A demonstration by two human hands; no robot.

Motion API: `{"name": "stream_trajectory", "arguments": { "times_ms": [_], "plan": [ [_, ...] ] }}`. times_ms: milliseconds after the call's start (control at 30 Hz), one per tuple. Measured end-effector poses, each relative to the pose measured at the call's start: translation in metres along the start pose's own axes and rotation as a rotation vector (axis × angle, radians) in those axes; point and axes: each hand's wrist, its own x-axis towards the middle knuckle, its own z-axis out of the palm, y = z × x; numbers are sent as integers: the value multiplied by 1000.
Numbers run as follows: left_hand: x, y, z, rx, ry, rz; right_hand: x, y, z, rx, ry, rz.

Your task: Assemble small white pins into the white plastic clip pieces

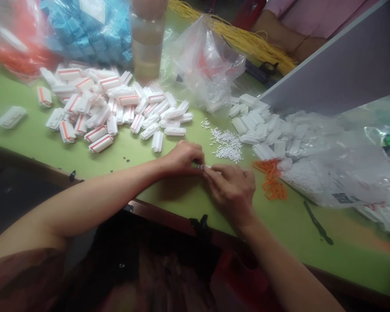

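My left hand (183, 158) and my right hand (233, 187) meet over the green table (169, 199), fingers pinched together around a small white plastic part (204, 167) held between them. Just beyond the hands lies a scatter of tiny white pins (226, 146). A pile of white plastic blocks with orange stripes (104, 108) sits to the left. Plain white blocks (263, 130) lie to the right, next to a small heap of orange pieces (272, 182).
A clear jar of liquid (147, 43) stands at the back, beside a crumpled clear bag (208, 65). Blue (87, 30) and orange (16, 43) bagged parts lie far left. A large bag of white parts (344, 169) lies right. Another person's arm (289, 39) rests beyond yellow cables (247, 41).
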Motion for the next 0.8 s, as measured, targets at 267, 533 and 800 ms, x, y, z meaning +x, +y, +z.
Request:
{"name": "stream_trajectory", "arguments": {
  "times_ms": [267, 533, 800],
  "plan": [
    [0, 3, -3, 0, -19, -15, 6, 30, 1, 457, -136, 460],
    [0, 3, -3, 7, -30, -21, 21, 51, 34, 239, -261, 523],
    [0, 4, -4, -13, -35, -11, 22, 41, 4, 502, -291, 437]
  ]
}}
